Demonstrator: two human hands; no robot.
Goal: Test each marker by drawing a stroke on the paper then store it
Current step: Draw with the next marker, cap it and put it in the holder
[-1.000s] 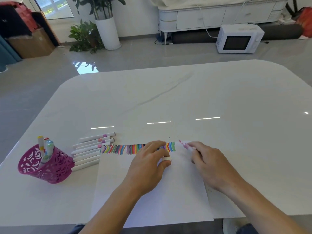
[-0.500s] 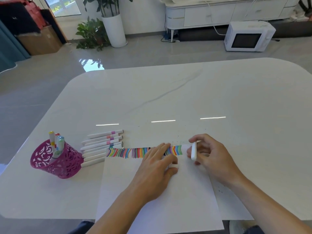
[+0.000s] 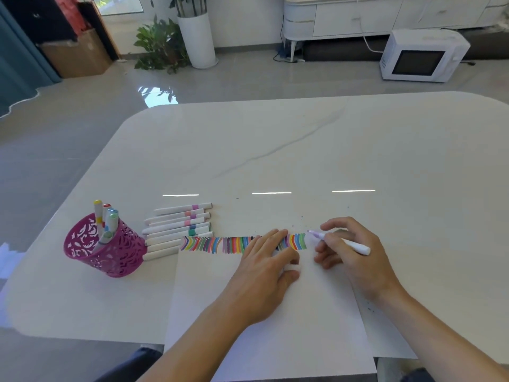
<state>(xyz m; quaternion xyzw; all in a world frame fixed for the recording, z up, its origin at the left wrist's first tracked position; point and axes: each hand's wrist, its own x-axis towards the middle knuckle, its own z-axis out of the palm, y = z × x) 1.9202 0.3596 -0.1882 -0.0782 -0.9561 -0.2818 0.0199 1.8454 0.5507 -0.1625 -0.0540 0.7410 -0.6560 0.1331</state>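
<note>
A white sheet of paper (image 3: 264, 321) lies at the table's near edge, with a row of coloured strokes (image 3: 217, 244) along its top. My left hand (image 3: 264, 268) rests flat on the paper and pinches a small white cap (image 3: 292, 267) under the thumb. My right hand (image 3: 355, 257) grips an uncapped white marker (image 3: 341, 241); its pale purple tip sits at the paper's top edge, just right of the last green stroke. Several capped markers (image 3: 179, 227) lie in a row left of the paper. A pink cut-out holder (image 3: 106, 249) with several markers stands further left.
The white marble table (image 3: 303, 150) stretches far beyond the paper. Small ink specks dot the table (image 3: 300, 220) above the strokes. On the floor beyond stand a white microwave (image 3: 421, 55), a potted plant (image 3: 195, 37) and a cardboard box (image 3: 75, 55).
My right hand turned the marker from upright in the fingers to a writing grip, tip now pointing left at the paper's top edge. My left hand stayed on the paper with the cap.
</note>
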